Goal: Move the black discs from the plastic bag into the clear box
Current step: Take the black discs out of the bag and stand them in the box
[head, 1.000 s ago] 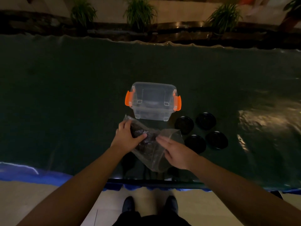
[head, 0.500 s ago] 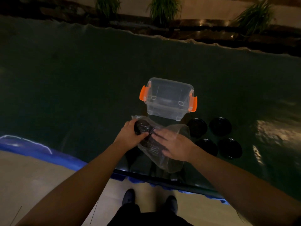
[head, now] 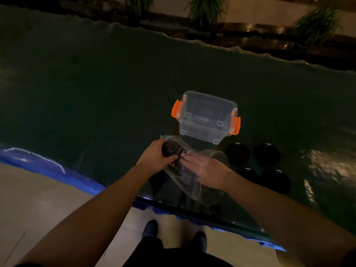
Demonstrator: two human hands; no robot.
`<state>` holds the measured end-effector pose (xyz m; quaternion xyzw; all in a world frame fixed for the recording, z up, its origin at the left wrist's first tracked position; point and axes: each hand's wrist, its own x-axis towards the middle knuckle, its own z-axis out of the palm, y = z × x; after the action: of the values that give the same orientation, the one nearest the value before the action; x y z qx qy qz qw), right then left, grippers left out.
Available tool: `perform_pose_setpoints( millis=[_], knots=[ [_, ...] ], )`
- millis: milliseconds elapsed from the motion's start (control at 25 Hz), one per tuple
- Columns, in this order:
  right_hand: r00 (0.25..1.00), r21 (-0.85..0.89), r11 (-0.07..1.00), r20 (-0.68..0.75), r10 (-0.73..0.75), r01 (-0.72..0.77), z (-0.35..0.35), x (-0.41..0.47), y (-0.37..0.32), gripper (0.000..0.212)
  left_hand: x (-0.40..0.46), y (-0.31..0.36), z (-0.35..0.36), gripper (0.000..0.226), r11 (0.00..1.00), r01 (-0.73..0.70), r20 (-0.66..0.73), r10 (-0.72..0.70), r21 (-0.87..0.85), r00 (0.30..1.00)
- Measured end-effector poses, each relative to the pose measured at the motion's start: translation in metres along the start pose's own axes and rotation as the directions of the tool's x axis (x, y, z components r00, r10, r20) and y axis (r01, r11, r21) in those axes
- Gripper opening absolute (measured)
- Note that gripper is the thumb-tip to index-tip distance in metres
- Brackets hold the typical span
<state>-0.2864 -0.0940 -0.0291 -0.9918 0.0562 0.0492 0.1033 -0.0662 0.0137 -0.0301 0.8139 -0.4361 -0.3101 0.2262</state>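
Black discs (head: pixel 174 151), head view: stacked inside the plastic bag (head: pixel 192 170) near the table (head: pixel 96 93) edge, our left hand (head: pixel 156 156) gripping them through the film, right hand (head: pixel 204 168) flat on it; next, we judge, lifting toward the clear box (head: pixel 206 116); plants (head: pixel 206 8) beyond.

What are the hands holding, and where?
The left hand grips a black disc by its edge at the plastic bag mouth. The right hand rests flat on the bag.

Dark green table (head: pixel 96 93) bears clear box (head: pixel 207 117), plastic bag (head: pixel 192 178), seemingly four black discs (head: pixel 238 154).
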Motion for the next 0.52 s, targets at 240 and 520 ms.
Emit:
perform_pose_setpoints(
  millis=[240, 520],
  knots=[
    [0.999, 0.098, 0.994, -0.018, 0.047, -0.045, 0.002, 0.000, -0.003, 0.065, -0.001, 0.003, 0.001, 0.076, 1.000, -0.005, -0.008, 0.005, 0.014, 1.000],
    [0.999, 0.090, 0.996, 0.041, 0.018, -0.021, -0.006, 0.019, 0.001, 0.088, -0.003, 0.005, 0.001, 0.077, 1.000, -0.011, -0.017, 0.011, 0.017, 1.000]
  ],
)
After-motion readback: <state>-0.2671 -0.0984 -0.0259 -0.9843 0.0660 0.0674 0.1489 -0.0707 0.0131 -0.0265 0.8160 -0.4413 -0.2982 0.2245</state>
